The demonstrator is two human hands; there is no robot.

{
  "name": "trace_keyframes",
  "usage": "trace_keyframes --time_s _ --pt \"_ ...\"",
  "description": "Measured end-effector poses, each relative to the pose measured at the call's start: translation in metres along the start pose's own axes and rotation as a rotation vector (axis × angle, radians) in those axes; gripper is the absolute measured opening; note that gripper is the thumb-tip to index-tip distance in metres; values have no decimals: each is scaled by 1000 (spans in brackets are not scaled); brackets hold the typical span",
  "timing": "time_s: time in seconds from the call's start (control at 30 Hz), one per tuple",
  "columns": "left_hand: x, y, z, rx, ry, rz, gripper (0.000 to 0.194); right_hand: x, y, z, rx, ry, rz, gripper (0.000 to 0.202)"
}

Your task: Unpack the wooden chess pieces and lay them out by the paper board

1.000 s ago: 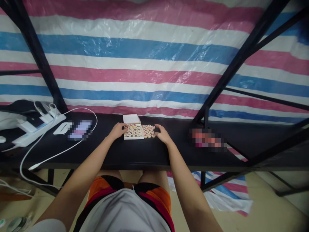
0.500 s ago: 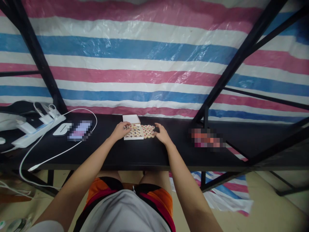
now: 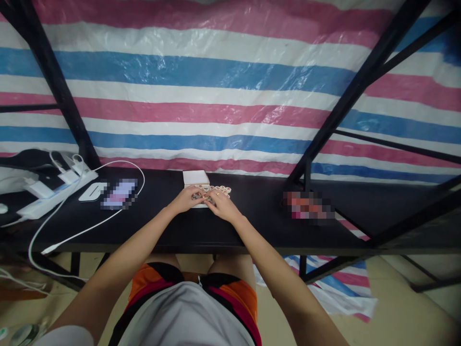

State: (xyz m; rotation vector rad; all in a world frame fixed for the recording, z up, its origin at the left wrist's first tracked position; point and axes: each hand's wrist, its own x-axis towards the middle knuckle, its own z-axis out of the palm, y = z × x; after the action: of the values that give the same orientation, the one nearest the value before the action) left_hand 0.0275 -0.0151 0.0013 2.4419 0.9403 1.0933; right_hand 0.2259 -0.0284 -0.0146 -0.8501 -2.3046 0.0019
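Both hands, left hand [image 3: 187,199] and right hand [image 3: 220,204], partly hide the box [image 3: 199,206].

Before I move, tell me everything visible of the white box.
The white box, shallow and rectangular, perhaps cardboard, rests flat on the black tabletop. Its lid is open at the far side. Round pieces partly show inside. The left hand and right hand cover much of it, hiding whether they touch its walls.
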Motion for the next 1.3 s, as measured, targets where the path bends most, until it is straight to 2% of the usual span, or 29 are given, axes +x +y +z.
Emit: trace_keyframes --time_s 0.13,0.23,0.3,0.37,0.47,0.53,0.63,0.77,0.9,1.07,1.3 --pt "0 6 0 -35 -22 -46 27 1 -2 -3 24 6 29 20" --pt "0 2 -2 -5 10 -92 36 0 6 -7 37 61 143 21" --pt "0 -8 -6 97 83 -137 34 -6 22 -11 34 151 311 22" --pt "-1 -24 -12 220 151 -216 28 -15 45 -16 36 266 542 22" --pt "-3 -48 -21 331 144 -336 24 -32 79 -21 -11 350 917 19" --pt "-5 -57 -23 348 117 -361 25 -41 92 -21 -51 341 997 14" --pt "-6 -58 -21 327 80 -346 30 -45 94 -19 -117 255 989 9" --pt "-4 -47 -15 296 35 -265 38 -42 87 -15 -94 149 935 10" --pt "-2 -40 -11 286 -29 -198 44 -39 86 -13 -30 138 869 12" --pt "-2 -33 -7 301 -149 -226 52 -37 83 -12 -26 87 799 11" --pt "-2 -32 -7 284 -183 -222 48 -36 82 -12 -33 98 758 11"
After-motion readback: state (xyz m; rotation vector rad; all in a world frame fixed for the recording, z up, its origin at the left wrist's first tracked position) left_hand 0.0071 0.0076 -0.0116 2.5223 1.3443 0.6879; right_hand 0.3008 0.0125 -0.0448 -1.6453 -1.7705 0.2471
